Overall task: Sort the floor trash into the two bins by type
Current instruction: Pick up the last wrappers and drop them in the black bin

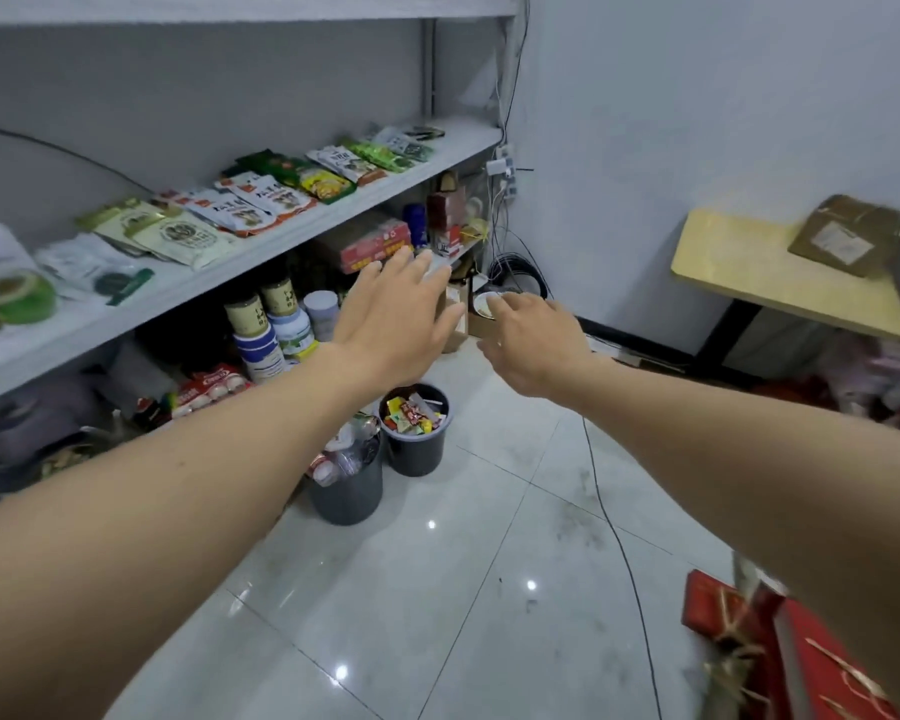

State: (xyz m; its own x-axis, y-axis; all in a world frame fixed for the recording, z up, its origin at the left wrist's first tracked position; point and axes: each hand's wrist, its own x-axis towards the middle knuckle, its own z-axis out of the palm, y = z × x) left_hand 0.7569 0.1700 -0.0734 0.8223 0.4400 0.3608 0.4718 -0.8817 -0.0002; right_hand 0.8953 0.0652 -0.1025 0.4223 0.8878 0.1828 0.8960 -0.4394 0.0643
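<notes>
Left hand and right hand both stretched out, fingers loose, holding nothing. Wrapper bin and bottle bin sit below by the shelf, closer to the left hand.

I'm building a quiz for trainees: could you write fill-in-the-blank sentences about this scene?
1. The left hand and the right hand each hold ____.
2. The farther bin holds colourful ____.
3. The brown parcel lies on a ____ table.
Missing: nothing; wrappers; yellow.
</notes>
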